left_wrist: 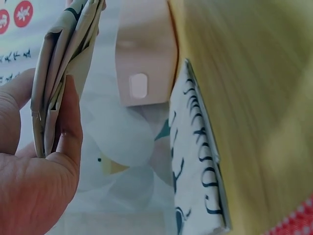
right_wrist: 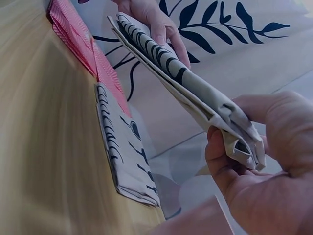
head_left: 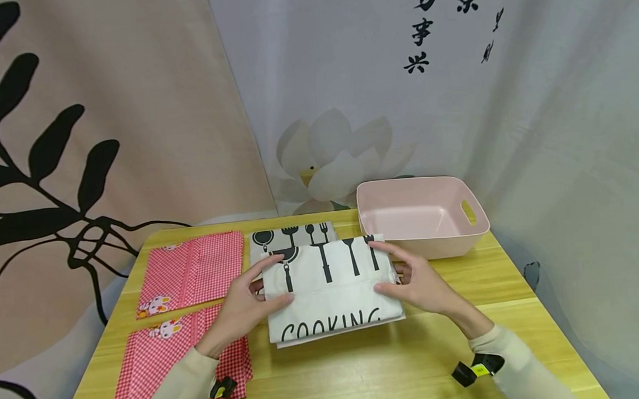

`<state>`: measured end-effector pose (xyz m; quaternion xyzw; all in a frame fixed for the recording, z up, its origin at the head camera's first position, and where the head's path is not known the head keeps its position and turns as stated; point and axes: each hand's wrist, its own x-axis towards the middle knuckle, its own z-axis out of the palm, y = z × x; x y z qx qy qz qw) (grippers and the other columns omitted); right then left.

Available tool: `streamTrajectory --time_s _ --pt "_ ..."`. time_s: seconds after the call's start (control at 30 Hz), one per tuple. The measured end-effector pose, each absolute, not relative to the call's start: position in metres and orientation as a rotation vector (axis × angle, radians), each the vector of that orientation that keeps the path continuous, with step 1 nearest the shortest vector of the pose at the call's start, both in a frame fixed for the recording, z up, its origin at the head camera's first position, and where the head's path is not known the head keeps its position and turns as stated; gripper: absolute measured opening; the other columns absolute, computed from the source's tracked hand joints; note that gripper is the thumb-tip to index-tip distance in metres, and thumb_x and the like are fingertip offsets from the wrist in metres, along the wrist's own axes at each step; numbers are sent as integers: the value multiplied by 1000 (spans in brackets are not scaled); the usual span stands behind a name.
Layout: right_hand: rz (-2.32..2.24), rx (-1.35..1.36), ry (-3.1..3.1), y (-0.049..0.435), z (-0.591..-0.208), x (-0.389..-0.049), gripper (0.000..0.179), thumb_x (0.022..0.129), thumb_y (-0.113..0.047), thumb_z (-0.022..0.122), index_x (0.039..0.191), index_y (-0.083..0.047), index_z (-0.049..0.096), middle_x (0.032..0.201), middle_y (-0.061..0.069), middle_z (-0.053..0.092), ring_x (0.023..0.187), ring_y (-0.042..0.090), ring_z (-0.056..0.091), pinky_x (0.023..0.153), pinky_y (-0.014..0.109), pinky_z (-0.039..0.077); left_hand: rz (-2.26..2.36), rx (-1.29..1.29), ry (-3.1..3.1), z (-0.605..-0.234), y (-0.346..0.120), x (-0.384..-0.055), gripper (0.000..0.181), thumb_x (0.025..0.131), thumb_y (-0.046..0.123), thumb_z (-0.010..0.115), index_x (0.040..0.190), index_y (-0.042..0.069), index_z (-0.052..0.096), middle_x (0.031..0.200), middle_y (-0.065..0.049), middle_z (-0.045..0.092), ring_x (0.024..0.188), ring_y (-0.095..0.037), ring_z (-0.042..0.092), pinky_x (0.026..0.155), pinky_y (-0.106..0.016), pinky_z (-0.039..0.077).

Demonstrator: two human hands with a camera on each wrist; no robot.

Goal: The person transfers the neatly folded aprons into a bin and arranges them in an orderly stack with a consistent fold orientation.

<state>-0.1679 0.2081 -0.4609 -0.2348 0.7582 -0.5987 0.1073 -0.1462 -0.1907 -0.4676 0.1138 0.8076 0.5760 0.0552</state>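
Observation:
Both hands hold a folded white cloth (head_left: 328, 293) with black utensil prints and the word COOKING, raised above the table. At its left edge the left hand (head_left: 251, 301) grips it, thumb on the front and fingers behind. My right hand (head_left: 420, 278) pinches the right edge in the same way. The left wrist view shows several stacked layers of the held cloth (left_wrist: 63, 63) between thumb and fingers. Behind it, a second folded cloth (head_left: 294, 231) with the same print lies on the table; the right wrist view shows this lying cloth (right_wrist: 124, 147) with its lettering.
Two folded red-and-white checked cloths with rabbit prints, a far one (head_left: 195, 268) and a near one (head_left: 150, 352), lie on the left of the yellow wooden table (head_left: 357, 374). A pink plastic basin (head_left: 420, 219) stands at the back right, before a printed curtain (head_left: 347, 93).

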Motion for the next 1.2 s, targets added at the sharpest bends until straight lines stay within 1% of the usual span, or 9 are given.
streamTrajectory --time_s 0.03,0.1,0.17,0.33,0.6,0.73,0.9,1.03,1.2 --pt "-1757 -690 2244 210 -460 -169 86 98 -1 85 173 -16 45 160 30 58 106 14 82 76 39 73 1750 355 2449 -466 -189 -148 83 90 20 97 164 29 59 175 -13 50 108 -11 77 65 -25 64" --pt "-1756 -679 2254 214 -457 -170 86 98 -2 85 173 -17 46 163 28 56 106 13 81 76 38 73 1768 377 2431 -464 -185 -151 82 91 20 97 164 29 59 175 -13 51 110 -18 78 68 -26 66" --pt "-1755 -668 2265 218 -454 -171 85 99 -2 85 173 -17 46 166 27 53 107 11 81 77 37 73 1787 395 2409 -462 -181 -155 82 92 19 96 164 29 58 172 -14 53 115 -24 78 75 -29 70" --pt "-1770 -652 2261 227 -447 -173 85 100 0 83 173 -15 44 158 31 59 110 12 82 79 41 74 1825 420 2351 -457 -170 -162 84 93 17 95 166 29 56 166 -15 57 120 -32 78 86 -37 73" --pt "-1800 -630 2259 239 -440 -178 87 100 4 81 175 -11 40 158 33 56 119 7 80 84 42 74 1824 454 2333 -448 -155 -173 86 93 19 96 168 30 54 175 -10 49 122 -34 78 87 -37 73" --pt "-1815 -623 2284 246 -439 -181 88 98 7 81 174 -9 40 154 30 56 116 7 80 83 43 74 1819 464 2328 -445 -147 -180 85 93 20 96 167 31 55 176 -6 48 122 -32 78 88 -36 73" --pt "-1798 -632 2341 254 -438 -185 86 99 6 81 174 -9 41 146 25 60 112 9 81 80 41 74 1839 489 2299 -445 -138 -188 84 94 15 94 167 28 55 171 -8 51 121 -32 77 89 -37 73" --pt "-1789 -625 2371 261 -436 -188 84 100 4 81 173 -9 42 141 17 63 109 10 82 78 39 74 1850 500 2272 -445 -131 -195 85 94 12 94 168 28 54 166 -10 56 120 -31 78 88 -38 73" --pt "-1796 -574 2351 267 -432 -190 83 102 2 80 174 -10 41 148 10 58 113 9 81 79 40 74 1845 507 2255 -444 -123 -202 84 95 13 92 168 29 53 161 -11 60 119 -29 79 89 -39 73"
